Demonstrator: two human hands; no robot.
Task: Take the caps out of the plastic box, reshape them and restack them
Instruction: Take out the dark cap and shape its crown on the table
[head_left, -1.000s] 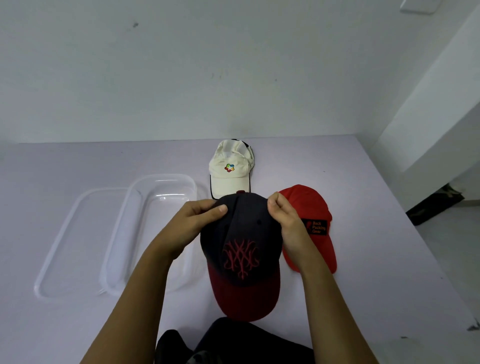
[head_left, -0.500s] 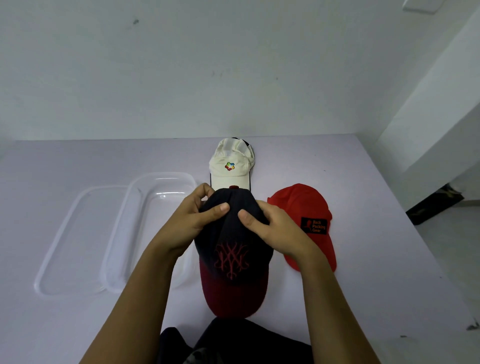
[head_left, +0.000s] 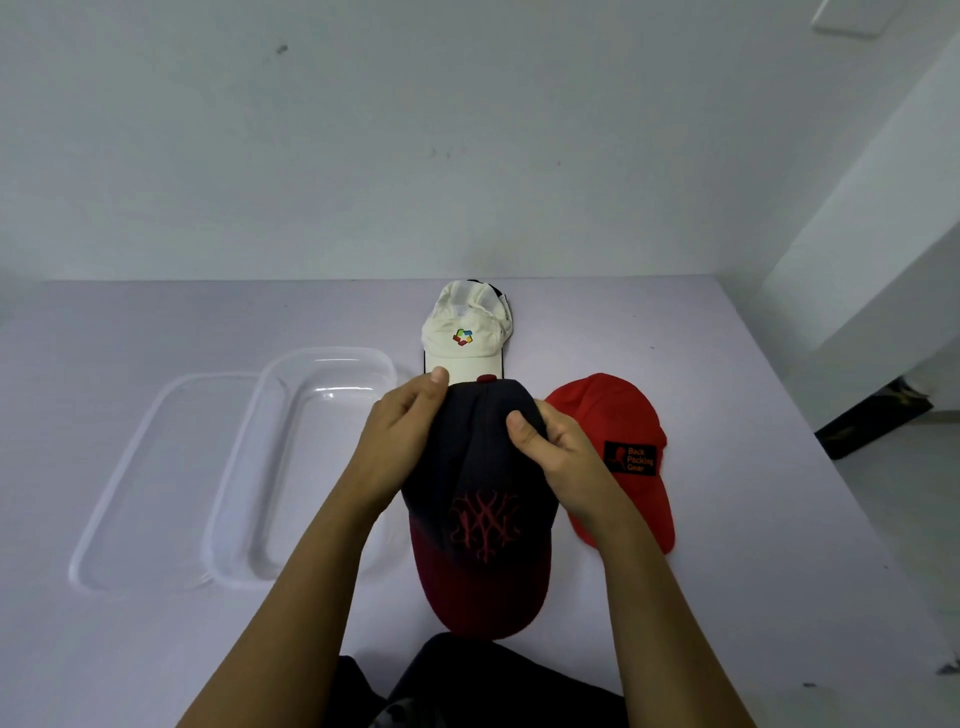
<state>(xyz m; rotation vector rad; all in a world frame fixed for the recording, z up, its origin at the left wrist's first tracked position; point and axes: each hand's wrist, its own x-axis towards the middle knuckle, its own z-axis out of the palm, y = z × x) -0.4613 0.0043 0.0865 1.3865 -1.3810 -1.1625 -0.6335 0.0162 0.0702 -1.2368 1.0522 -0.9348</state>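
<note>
The navy cap (head_left: 483, 519) with the dark red brim sits between the 2 hands, out of the plastic box (head_left: 332, 354), which stands see-through with no cap in it at the left beside what looks like its lid (head_left: 171, 385).

The cap's long axis runs straight away from the person: brim nearest the body, the back of the crown at the far end, its red top button just at the brim of the white cap (head_left: 462, 338). Both hands work that far end. The left grip (head_left: 405, 441) curls over the crown's left flank, fingers tucked down the side and thumb near the top. The right grip (head_left: 561, 457) pinches the crown's right flank, thumb pressed on top of the fabric, fingers hidden behind it. So each grip is closed on the navy cap, and neither is nearer than the other; the embroidered front panel and the brim lie on the near side of both.

The step in hand looks like reshaping the crown, with stacking to follow. The white cap lies directly beyond along the same axis; the red cap (head_left: 597, 405) lies just to the right, partly behind the right wrist. Whether the navy cap rests on the table (head_left: 753, 545) or is held slightly above it, I cannot tell.
</note>
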